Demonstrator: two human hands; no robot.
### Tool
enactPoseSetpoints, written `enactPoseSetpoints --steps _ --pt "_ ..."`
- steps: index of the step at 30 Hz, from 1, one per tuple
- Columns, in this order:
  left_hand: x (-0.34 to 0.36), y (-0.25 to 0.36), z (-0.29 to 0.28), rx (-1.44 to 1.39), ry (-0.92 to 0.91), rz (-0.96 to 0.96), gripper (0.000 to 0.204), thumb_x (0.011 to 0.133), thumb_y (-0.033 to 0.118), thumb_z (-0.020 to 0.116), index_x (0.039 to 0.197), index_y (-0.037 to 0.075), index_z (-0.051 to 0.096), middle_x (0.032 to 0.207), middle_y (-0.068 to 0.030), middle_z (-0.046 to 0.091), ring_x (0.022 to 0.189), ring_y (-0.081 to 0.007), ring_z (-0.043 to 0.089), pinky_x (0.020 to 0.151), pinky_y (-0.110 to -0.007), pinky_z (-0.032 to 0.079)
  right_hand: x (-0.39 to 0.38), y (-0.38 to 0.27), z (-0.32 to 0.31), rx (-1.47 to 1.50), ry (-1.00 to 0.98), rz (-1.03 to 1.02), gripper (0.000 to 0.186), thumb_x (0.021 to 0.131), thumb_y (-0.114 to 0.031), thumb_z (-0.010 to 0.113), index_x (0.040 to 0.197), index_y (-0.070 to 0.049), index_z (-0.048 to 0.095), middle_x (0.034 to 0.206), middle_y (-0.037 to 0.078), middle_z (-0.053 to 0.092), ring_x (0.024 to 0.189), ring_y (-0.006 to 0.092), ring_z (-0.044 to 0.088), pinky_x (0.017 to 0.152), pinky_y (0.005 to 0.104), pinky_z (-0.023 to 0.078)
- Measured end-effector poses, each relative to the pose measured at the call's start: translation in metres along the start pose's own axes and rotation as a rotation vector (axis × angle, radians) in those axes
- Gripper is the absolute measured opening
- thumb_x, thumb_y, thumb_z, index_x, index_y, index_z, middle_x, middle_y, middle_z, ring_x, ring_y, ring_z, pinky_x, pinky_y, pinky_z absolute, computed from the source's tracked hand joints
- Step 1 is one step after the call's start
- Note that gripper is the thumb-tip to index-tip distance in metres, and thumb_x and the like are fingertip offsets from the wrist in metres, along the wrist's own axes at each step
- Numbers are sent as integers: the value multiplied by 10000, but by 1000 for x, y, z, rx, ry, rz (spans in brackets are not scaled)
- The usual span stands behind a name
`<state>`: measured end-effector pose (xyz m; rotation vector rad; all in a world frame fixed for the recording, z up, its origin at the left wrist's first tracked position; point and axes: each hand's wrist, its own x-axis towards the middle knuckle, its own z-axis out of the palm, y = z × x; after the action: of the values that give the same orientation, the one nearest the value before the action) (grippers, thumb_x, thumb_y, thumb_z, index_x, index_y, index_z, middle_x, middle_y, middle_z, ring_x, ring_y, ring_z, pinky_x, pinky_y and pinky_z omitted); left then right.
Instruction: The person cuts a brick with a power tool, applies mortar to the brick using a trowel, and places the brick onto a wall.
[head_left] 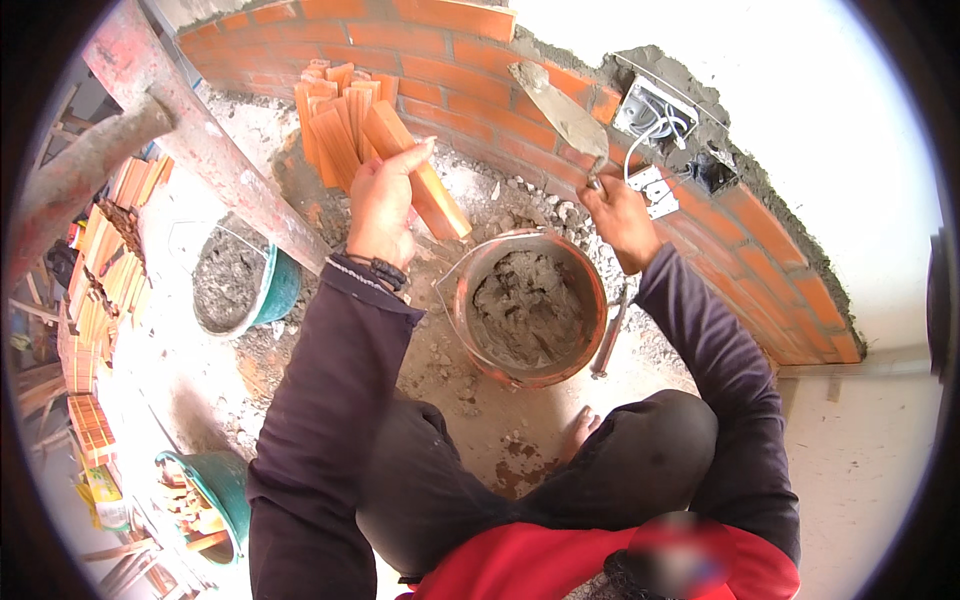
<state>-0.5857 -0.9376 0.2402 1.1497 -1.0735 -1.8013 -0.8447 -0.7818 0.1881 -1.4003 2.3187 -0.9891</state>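
Note:
My left hand point(383, 208) is closed round a narrow orange brick slip point(440, 205), its thumb lying along the top. Just beyond it, several more slips point(335, 125) lean in a loose pile against the low brick facing point(450, 65). My right hand point(622, 222) grips the handle of a trowel point(560, 110), whose mortar-smeared blade points up and left in front of the brickwork. Between and below both hands stands a bucket point(532, 310) with grey mortar point(530, 305) inside.
Wall boxes with loose wires point(655, 115) interrupt the brickwork near my right hand. A metal bar point(610, 335) lies beside the mortar bucket. Left are a red scaffold pole point(200, 130), a green bucket of grey mix point(280, 285), another holding brick pieces point(232, 490), and stacked slips point(125, 270).

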Motion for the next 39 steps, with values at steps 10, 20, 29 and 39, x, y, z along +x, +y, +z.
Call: enactPoseSetpoints --steps 10,20,29,39 --pt "5 -4 -2 5 -26 24 405 888 283 705 1170 32 559 1003 -78 588 854 -321 707 770 -374 589 47 -25 -6 324 -199 270 321 982 -278 562 986 42 593 658 78 568 499 164 581 419 332 486" --pt "0 -6 12 -6 -30 3 356 860 279 741 1091 60 581 964 -42 542 868 -175 617 782 -365 612 50 -30 -31 713 -360 396 325 993 -381 561 902 -70 552 642 10 517 485 116 501 440 284 461" --pt "1 -4 12 -8 -40 9 366 855 278 746 1085 64 558 962 -40 531 889 -172 594 773 -377 614 24 -2 -21 887 -330 427 353 1008 -429 531 891 -96 531 644 8 527 476 118 498 434 264 448" --pt "-5 0 10 -18 -9 15 442 810 316 798 1128 96 583 1011 -26 586 950 -160 571 804 -327 489 -71 7 -69 71 -434 76 197 931 -210 638 942 -24 574 638 33 512 574 135 522 544 332 402"
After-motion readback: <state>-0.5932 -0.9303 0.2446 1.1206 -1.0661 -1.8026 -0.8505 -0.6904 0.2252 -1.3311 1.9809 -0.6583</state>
